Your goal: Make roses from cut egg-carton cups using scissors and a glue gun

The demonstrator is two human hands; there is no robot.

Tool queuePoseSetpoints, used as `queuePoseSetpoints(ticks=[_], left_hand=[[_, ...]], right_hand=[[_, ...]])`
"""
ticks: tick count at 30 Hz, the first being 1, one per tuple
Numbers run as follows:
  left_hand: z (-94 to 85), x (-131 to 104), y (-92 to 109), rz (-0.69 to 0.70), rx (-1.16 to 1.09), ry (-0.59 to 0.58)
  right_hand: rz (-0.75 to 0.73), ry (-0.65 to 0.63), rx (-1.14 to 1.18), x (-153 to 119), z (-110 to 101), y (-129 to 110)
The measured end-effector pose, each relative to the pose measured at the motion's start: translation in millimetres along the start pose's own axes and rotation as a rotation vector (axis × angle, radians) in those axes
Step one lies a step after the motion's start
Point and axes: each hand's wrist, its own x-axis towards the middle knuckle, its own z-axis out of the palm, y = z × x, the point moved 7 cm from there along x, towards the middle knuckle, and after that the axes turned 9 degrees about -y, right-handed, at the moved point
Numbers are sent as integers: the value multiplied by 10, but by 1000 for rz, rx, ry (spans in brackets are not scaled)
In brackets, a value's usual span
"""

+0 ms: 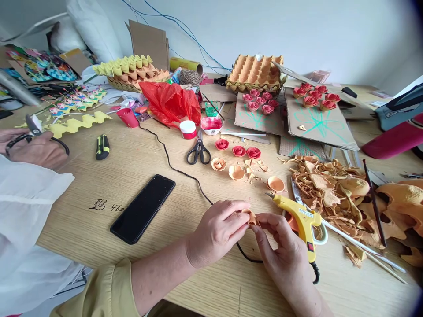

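Observation:
A small curled piece of orange egg-carton pulp (250,217) is between the fingertips of both hands, low in the middle. My left hand (222,229) pinches it from the left, and my right hand (282,246) grips it from the right. Just right of them lies a yellow glue gun (299,215), its nozzle toward the upper left. Beyond the hands sit a round pulp cup (275,184), a petalled cup (236,172) and a pulp rose (218,164). Behind these are three red roses (239,151).
Pulp scraps (330,193) are heaped at right, near a pink bottle (393,138). A black phone (143,209), black scissors (198,152) and a cutter (102,147) lie leftward. Cardboard (320,125) carries roses. Another person's hands (39,149) hold scissors at far left.

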Motion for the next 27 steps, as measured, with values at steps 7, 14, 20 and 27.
queuePoseSetpoints(ticks=[7,14,20,27], left_hand=[[-11,-1,-32,13,-17,22],[-1,-13,-28,39,-14,36],[-2,1,-5,31,20,11],[-5,9,36,71,99,2]], right_hand=[[10,2,23,17,-3,-21],[15,11,15,8,-1,4],[7,20,24,15,-5,-11],[-8,10,1,-12,6,1]])
